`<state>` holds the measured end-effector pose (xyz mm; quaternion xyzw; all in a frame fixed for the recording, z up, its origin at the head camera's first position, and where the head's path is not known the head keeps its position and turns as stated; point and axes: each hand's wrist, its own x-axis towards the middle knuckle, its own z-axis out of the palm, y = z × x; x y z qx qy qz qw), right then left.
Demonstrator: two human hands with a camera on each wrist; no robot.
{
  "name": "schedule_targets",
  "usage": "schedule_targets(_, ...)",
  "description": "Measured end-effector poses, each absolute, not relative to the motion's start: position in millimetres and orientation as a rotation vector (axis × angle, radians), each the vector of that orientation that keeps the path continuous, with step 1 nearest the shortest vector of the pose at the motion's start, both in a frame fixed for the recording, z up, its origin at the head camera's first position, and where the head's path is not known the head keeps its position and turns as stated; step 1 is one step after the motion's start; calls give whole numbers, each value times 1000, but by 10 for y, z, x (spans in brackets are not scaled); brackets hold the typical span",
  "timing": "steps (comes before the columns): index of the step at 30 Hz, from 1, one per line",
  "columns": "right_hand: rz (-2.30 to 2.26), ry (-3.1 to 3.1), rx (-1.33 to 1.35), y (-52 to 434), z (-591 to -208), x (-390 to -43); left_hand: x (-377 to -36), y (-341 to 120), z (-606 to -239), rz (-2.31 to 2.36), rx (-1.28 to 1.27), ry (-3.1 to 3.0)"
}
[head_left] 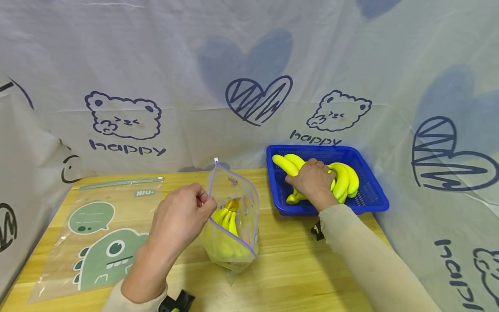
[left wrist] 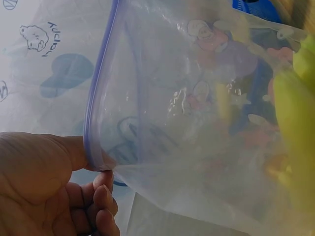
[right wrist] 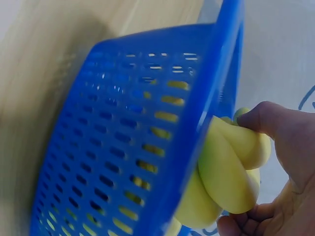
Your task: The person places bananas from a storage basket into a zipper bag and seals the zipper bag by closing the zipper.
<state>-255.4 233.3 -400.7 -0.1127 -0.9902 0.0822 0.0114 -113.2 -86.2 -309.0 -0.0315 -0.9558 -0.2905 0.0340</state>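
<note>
My left hand (head_left: 181, 214) pinches the purple-edged mouth of a clear zip bag (head_left: 256, 208) between thumb and forefinger. The bag stands with its top gaping, and a bunch of yellow bananas (head_left: 230, 219) sits inside, stems up. In the left wrist view the thumb lies over the purple zip strip (left wrist: 90, 113), the other fingers curling below. Over the blue basket (head_left: 284, 210), my right hand (head_left: 315, 180) grips a bunch of bananas (right wrist: 229, 182), thumb on one side and fingertips on the other. More bananas (head_left: 343, 180) lie to its right in the basket.
A flat clear bag (head_left: 128, 208) printed with a green dinosaur lies on the left of the wooden table (head_left: 288, 264). White cloth (head_left: 187, 65) with bear and heart drawings hangs behind and along both sides. The basket stands close to the back cloth.
</note>
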Motion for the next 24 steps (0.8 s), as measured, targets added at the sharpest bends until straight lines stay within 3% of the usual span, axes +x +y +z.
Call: schedule_targets(24,210,-2998,-52,2203,-3279,-2088,-1156,-856,-3101,-899,-99,-2918)
